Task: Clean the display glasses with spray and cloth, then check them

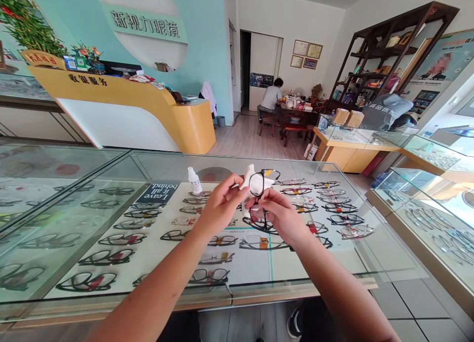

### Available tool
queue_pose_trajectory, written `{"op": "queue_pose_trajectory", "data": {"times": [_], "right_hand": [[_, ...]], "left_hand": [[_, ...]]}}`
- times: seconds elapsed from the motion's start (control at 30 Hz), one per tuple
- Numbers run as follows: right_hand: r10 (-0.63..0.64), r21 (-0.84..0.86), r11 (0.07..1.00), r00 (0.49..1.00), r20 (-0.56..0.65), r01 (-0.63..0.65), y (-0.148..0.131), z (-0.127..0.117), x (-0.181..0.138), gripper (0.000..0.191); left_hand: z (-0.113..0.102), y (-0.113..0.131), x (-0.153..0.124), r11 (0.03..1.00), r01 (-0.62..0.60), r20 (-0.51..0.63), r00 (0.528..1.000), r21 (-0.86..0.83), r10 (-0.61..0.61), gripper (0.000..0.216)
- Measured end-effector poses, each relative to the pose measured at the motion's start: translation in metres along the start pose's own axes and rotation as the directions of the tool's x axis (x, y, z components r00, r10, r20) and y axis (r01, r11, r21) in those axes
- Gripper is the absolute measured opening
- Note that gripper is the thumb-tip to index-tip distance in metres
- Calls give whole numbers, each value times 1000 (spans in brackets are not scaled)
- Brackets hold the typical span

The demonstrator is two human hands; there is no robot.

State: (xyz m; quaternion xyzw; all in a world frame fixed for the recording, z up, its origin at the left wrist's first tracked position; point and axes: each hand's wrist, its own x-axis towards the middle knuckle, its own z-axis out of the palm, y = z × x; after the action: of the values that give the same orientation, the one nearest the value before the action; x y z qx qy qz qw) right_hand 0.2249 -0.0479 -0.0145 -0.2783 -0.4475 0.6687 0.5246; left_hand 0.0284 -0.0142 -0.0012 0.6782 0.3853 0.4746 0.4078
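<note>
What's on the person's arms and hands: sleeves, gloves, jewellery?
Nothing worn shows. The left arm and right arm are bare to the frame edge, no sleeves. The left hand and right hand have no gloves, and no watch, bracelet or ring is visible.

black glasses (260,193), white cloth (247,178), yellow counter (148,102)

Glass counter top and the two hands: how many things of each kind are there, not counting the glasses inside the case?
Black-framed pair of glasses, held by the right hand: 1
White wiping cloth, held by the left hand: 1
Small white plastic bottle, standing on the glass counter: 1
Total: 3
</note>
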Motion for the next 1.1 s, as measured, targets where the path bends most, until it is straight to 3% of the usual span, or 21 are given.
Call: {"op": "queue_pose_trajectory", "data": {"times": [0.2, 0.37, 0.6, 0.67, 0.83, 1.1], "right_hand": [[7, 8, 1000, 1000, -10, -7, 4, 0, 2, 26], [11, 16, 1000, 999, 37, -12, 5, -1, 2, 27], [14, 10, 1000, 992, 122, -15, 7, -3, 4, 29], [14, 11, 1000, 990, 138, -16, 7, -3, 3, 28], [10, 8, 1000, 986, 164, -11, 4, -4, 2, 24], [20, 1, 1000, 988, 154, -21, 1, -5, 3, 23]], "left_hand": [[5, 0, 2, 992, -39, 137, 989, -117, 55, 32], [10, 1, 2, 988, -136, 14, 990, -73, 137, 41], [15, -9, 1, 960, -39, -92, 996, -277, 14, 46], [14, -8, 3, 935, 18, -54, 998, -355, -40, 51], [9, -9, 8, 882, 179, 169, 979, -436, -115, 50], [9, -13, 8, 872, 168, 186, 978, -459, -90, 42]]}}
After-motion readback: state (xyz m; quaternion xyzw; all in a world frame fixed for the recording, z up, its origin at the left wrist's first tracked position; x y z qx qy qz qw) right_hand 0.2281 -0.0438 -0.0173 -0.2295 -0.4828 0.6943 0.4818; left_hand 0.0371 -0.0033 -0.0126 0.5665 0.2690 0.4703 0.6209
